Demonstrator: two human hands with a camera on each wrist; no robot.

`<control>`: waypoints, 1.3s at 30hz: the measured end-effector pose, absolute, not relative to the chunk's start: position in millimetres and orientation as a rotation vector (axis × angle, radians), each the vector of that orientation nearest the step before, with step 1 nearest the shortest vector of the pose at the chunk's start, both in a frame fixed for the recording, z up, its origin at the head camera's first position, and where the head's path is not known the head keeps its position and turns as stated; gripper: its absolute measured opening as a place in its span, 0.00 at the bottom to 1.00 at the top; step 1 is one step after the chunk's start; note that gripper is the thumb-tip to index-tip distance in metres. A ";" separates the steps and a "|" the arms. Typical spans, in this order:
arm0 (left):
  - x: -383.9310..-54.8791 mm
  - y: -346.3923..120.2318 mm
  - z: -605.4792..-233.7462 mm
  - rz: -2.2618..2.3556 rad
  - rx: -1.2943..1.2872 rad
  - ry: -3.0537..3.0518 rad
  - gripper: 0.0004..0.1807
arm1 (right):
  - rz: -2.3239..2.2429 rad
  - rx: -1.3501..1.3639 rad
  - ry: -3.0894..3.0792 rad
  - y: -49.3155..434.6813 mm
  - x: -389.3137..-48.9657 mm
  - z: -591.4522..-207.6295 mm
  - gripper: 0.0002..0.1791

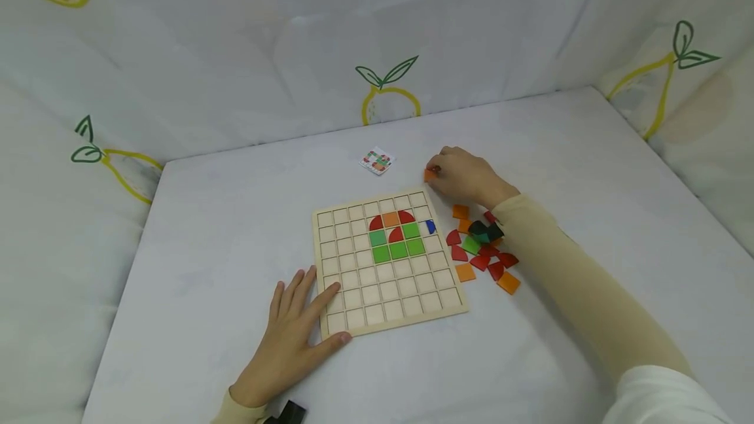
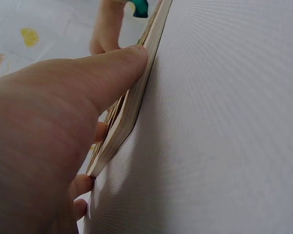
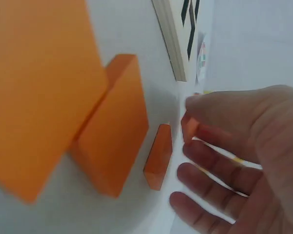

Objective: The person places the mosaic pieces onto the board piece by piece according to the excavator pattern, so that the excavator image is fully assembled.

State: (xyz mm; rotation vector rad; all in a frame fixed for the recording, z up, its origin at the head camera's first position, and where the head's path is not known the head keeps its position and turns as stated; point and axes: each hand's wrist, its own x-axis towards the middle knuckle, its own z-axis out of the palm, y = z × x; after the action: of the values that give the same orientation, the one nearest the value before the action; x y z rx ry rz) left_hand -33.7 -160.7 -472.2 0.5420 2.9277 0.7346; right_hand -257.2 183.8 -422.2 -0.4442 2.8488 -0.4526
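My right hand (image 1: 468,176) is just past the board's far right corner, pinching an orange square tile (image 1: 431,175) between thumb and fingertips. The same tile (image 3: 188,126) shows under the thumb in the right wrist view, the other fingers loosely bent. My left hand (image 1: 285,332) lies spread at the near left corner of a wooden grid board (image 1: 370,277), its thumb (image 2: 122,66) on the edge. Set on the board are green squares (image 1: 398,250), red quarter-round pieces (image 1: 376,222), an orange square (image 1: 391,219) and a blue rounded piece (image 1: 430,226) near the right edge.
Right of the board lies a loose pile of red pieces (image 1: 480,262), orange tiles (image 1: 508,283) and a green tile (image 1: 470,245), partly beneath my right forearm. A small pattern card (image 1: 377,160) lies beyond the board. White cloth printed with lemons (image 1: 391,106) hangs around the table.
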 end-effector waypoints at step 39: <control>-35.6 -160.6 -472.0 0.714 0.535 2.919 0.43 | -0.595 -0.942 2.656 189.8 -165.6 -419.8 0.13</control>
State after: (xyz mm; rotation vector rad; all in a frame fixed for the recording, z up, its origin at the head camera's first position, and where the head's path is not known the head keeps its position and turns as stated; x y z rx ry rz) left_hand -35.6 -160.6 -472.0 0.5350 2.9194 0.7140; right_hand -165.6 189.8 -419.8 -0.9419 2.6559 -0.5953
